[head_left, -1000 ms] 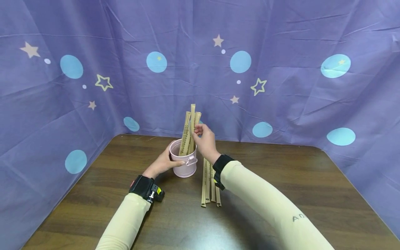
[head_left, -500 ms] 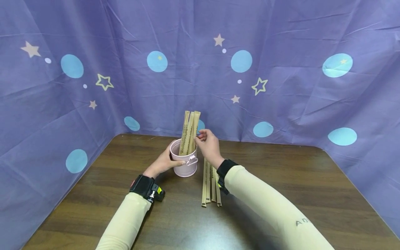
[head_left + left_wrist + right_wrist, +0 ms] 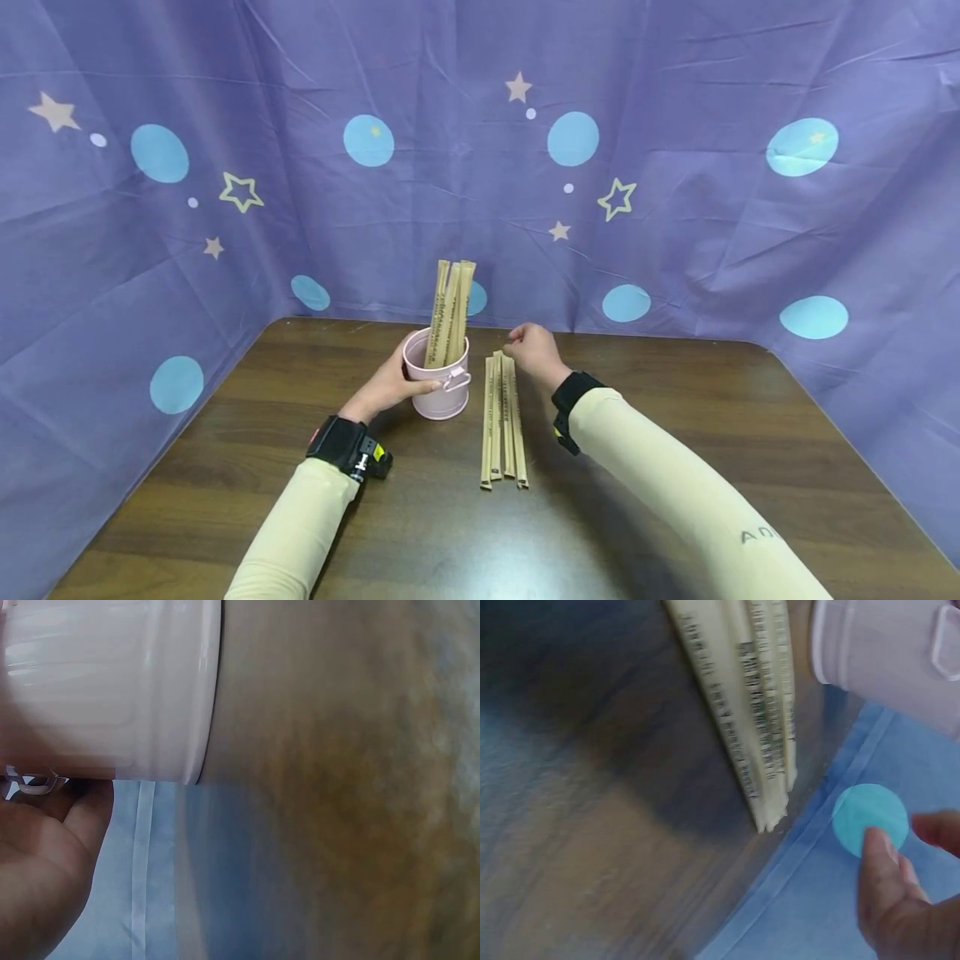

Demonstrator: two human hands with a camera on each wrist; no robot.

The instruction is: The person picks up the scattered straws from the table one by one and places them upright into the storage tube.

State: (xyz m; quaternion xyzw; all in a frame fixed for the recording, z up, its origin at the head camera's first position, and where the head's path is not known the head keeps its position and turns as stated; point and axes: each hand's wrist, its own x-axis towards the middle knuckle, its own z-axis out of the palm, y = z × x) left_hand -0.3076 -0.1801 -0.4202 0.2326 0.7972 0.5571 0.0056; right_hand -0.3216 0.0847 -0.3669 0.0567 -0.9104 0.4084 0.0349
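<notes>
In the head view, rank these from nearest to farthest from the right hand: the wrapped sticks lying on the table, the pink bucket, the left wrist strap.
1. Wrapped sticks lying on the table: their far ends sit just below the right hand, on its left.
2. Pink bucket: farther left, gripped by the left hand.
3. Left wrist strap: farthest, left and toward the camera.

Both arms wear long, close-fitting pale cream sleeves; the right sleeve (image 3: 675, 500) carries small dark lettering toward 4 o'clock of the head view. A black strap wraps each wrist: the left wrist band (image 3: 341, 444) bears a small boxy unit with yellow and red marks, and the right wrist band (image 3: 570, 398) is plain black.
</notes>
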